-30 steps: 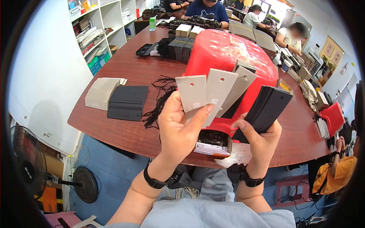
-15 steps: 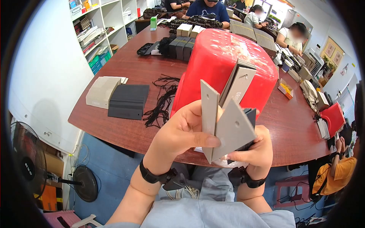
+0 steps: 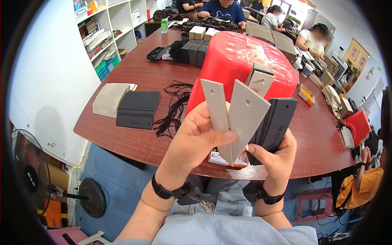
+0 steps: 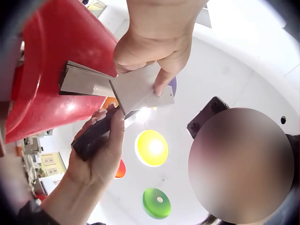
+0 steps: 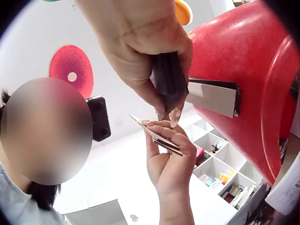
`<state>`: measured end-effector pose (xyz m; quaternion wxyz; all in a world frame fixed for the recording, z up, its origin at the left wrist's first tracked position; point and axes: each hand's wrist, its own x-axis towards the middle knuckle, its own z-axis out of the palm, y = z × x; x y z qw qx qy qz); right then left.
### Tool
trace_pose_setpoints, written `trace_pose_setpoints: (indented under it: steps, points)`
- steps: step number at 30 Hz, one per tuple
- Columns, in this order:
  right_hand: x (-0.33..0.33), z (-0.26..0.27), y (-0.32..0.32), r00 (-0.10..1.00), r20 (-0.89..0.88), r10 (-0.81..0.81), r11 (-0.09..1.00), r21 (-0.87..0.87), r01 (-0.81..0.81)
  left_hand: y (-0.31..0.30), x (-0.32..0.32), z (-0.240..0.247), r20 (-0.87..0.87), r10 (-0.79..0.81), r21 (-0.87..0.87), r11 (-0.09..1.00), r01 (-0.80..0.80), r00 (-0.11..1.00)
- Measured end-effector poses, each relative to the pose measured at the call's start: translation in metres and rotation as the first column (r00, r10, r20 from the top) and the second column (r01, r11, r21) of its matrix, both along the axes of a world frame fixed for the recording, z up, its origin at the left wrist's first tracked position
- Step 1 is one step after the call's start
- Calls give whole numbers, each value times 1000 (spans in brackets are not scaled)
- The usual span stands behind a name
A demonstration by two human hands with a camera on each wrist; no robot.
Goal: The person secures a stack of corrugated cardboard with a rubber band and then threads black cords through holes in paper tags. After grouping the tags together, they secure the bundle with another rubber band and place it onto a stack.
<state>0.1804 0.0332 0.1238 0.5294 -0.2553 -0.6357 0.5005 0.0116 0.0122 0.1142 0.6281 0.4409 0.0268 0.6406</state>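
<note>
Between thumb and fingers, my left hand [image 3: 190, 141] pinches two grey hang tags [image 3: 248, 107], fanned apart, each with a small hole near its upper end. My right hand [image 3: 277, 157] grips a bundle of black hang tags [image 3: 279, 118] with pale lettering, its thumb across the front. The hands are close together, and the grey tags overlap the black ones in the head view. Just behind, a stack of grey and black tags [image 3: 261, 81] hangs on a metal pin at the red plastic tub [image 3: 228, 61]. In the left wrist view the grey tag [image 4: 140, 89] shows broadside.
On the table's left lie fanned grey tags [image 3: 108, 100] and black tags [image 3: 139, 108]. Black cords [image 3: 175, 110] lie beside the tub. A small open box [image 3: 306, 94] with yellow contents is to the right. Banded stacks [image 3: 194, 51] stand at the back, where other people sit.
The grey tags first overlapped the hanging stack, then came down toward my right hand, and now stand higher again. The black bundle turned from slanted to more upright.
</note>
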Motion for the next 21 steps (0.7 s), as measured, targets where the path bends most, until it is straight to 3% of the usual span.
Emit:
trace_pose_setpoints:
  steps: [1,3,4,7,10,12,14,21]
  points:
    - [0,0,0,1000,0,-1,1000,1,1,1,1,-1,0,-1,1,1000,1,1000]
    - [-2,1,-1,998,-53,-38,999,11,39,4,2,-4,-58,231,-7,973,-232,971]
    - [-4,3,-1,998,-52,-38,999,11,39,3,3,-1,-57,231,-7,973,-232,971]
    - [-8,8,8,976,-151,-154,981,98,170,2,6,3,-112,517,-80,847,-526,849]
    - [-7,3,24,967,-60,-248,954,160,254,5,5,-1,-128,566,-80,813,-577,815]
    - [-12,0,29,963,-92,-254,948,172,267,5,8,0,-93,569,-63,816,-575,817]
    - [-12,-3,36,967,-108,-232,966,89,242,7,11,0,-58,571,-49,818,-574,819]
    - [-16,-3,37,967,-139,-213,971,81,225,21,22,1,-264,606,55,786,-616,750]
